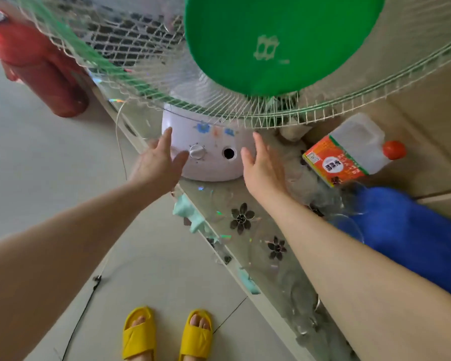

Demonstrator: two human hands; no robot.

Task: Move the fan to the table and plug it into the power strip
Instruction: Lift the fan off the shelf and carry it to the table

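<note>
The fan stands on a table with a flowered cover. Its white round base carries a dial and a round hole. Above it spreads the wire cage with a green centre disc. My left hand is open beside the left side of the base, fingers spread and close to it. On the right side of the base my right hand is open too, just apart from it. A thin cord hangs down left of the base. No power strip is in view.
A red cylinder stands on the floor at upper left. A white jug with an orange label and red cap lies right of the fan. A blue cloth lies by my right forearm. My feet are in yellow slippers.
</note>
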